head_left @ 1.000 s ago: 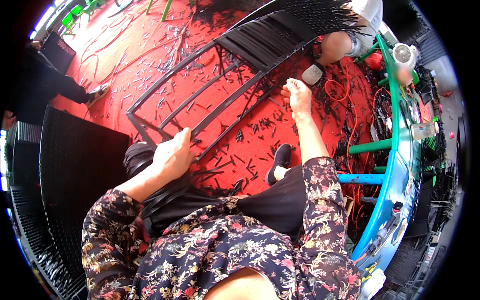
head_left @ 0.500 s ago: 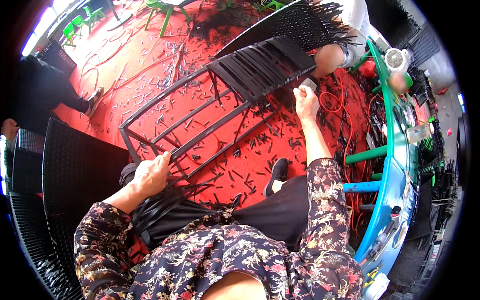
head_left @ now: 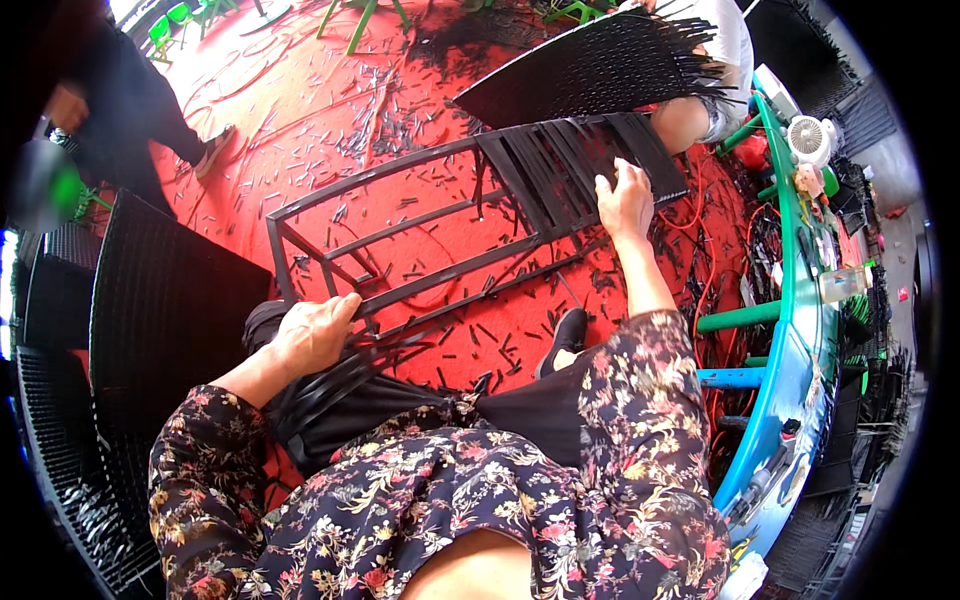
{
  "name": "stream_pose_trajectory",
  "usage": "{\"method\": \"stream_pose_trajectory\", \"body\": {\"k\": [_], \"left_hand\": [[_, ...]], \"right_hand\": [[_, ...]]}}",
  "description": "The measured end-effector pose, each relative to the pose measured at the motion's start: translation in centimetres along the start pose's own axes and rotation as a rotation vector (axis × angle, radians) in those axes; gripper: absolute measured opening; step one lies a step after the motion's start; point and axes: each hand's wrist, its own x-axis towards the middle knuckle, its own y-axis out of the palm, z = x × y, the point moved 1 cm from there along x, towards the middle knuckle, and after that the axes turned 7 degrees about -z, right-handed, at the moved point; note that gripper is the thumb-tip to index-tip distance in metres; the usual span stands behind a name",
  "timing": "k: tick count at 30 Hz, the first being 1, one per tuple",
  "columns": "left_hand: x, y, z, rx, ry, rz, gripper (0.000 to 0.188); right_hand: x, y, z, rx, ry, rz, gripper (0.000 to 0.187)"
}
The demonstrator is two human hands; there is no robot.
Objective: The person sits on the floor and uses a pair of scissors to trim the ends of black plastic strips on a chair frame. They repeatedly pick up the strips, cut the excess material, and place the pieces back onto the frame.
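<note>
A black rectangular metal frame [head_left: 430, 284] lies slanted before me, its far right end wrapped with flat black strips [head_left: 560, 175]. My left hand [head_left: 318, 335] is closed around the frame's near left rail. A bundle of loose black strips [head_left: 345, 385] trails beside it across my lap. At the wrapped end, my right hand [head_left: 627, 207] is over the strips near their near edge, thumb and fingers apart and loosely bent. No strip can be made out in its fingers, and its palm side is hidden.
Strip scraps litter the red floor [head_left: 400, 215]. Black woven panels [head_left: 165, 310] stand on the left, near a person in dark clothes [head_left: 130, 110]. Another person [head_left: 715, 50] at far right has a woven panel [head_left: 600, 70]. A blue-green table [head_left: 785, 370] with a fan [head_left: 808, 138] curves along the right.
My right hand has moved from beside the wrapped end to over it, and its fingers have parted. The frame has shifted right and lower in view. My left hand keeps its grip.
</note>
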Motion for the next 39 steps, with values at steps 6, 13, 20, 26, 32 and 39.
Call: {"method": "stream_pose_trajectory", "body": {"k": [6,13,20,26,32,39], "left_hand": [[-0.7,1.4,-3.3,-0.001,0.070,-0.070,0.032],[-0.1,0.2,-5.5,-0.026,-0.041,0.025,0.036],[-0.6,0.2,-6.2,-0.040,-0.062,-0.006,0.029],[-0.1,0.7,-6.3,-0.058,-0.078,-0.006,0.024],[-0.1,1.2,-5.6,-0.036,-0.039,-0.089,0.026],[0.6,1.6,-5.8,-0.024,-0.026,-0.057,0.025]], "right_hand": [[-0.8,-2.0,10.8,0.396,-0.239,0.190,0.032],[0.6,2.5,10.0,0.016,-0.277,0.134,0.014],[2.4,-1.9,7.2,1.065,0.591,0.151,0.014],[0.6,-3.9,4.0,0.595,0.306,0.125,0.027],[0.1,1.7,9.4,-0.123,-0.089,0.404,0.031],[1.7,-1.0,1.9,0.836,0.488,0.238,0.015]]}}
